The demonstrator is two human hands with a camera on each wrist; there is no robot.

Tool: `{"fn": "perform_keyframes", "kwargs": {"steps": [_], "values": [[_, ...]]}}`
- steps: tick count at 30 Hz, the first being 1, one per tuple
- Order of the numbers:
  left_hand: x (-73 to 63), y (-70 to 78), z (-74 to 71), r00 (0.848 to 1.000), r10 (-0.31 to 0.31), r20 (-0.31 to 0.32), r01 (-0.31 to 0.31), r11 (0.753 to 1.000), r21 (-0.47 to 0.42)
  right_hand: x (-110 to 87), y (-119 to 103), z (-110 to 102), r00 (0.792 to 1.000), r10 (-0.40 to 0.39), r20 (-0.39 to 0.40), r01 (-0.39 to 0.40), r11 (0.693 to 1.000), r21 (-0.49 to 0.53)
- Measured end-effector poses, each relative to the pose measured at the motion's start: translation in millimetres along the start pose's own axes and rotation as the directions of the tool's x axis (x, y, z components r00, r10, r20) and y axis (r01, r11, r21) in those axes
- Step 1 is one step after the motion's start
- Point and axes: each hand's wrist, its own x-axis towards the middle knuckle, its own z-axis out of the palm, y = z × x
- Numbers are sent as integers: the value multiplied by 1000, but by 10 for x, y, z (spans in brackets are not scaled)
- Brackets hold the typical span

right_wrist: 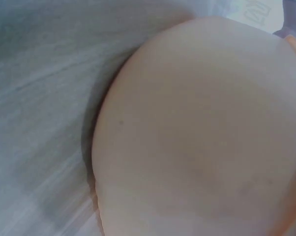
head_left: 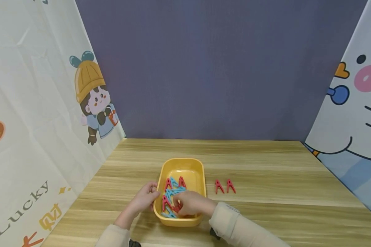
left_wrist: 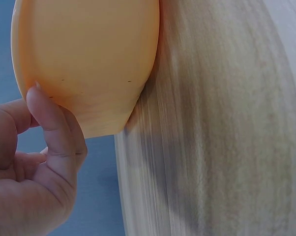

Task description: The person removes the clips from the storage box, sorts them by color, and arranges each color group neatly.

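A yellow plastic bin (head_left: 190,164) stands on the table, with red and blue clothespins lying mostly in its near left part. My left hand (head_left: 146,197) is at its left side. In the left wrist view, bent fingers (left_wrist: 57,128) grip the bin's wall (left_wrist: 89,49) close to the rim. Inside the bin, my right hand (head_left: 189,203) reaches down among the clothespins, fingertips right at a red clothespin (head_left: 175,208); whether they pinch it I cannot tell. Another red clothespin (head_left: 166,203) and a blue clothespin (head_left: 169,213) lie beside that hand. The right wrist view is mostly filled by bare skin.
Two red clothespins (head_left: 219,186) (head_left: 231,186) lie side by side on the wooden table (head_left: 266,171), right of the bin. A dark panel (head_left: 210,75) rises behind the table. Printed cloths with cartoon figures hang at left (head_left: 49,103) and right (head_left: 358,123).
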Motion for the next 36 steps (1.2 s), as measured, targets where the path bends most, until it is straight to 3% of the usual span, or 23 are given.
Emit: {"fn": "perform_keyframes", "kwargs": {"steps": [9,14,23,31,36], "values": [[-6,6,-6,1000,4,12,-4,1000,-4,-82,24,-140,999,34,-16,-29,966,255],[2,4,-6,1000,5,10,-5,1000,-4,-93,37,-217,995,23,-95,0,972,234],[1,3,-10,1000,-1,21,1,1000,4,-125,106,-287,987,-47,-153,81,972,221],[3,8,-10,1000,0,21,0,1000,10,-194,135,-324,990,-2,-143,58,919,389],[4,6,-11,1000,-7,18,7,1000,8,-204,140,-326,989,24,-147,41,907,419]]}}
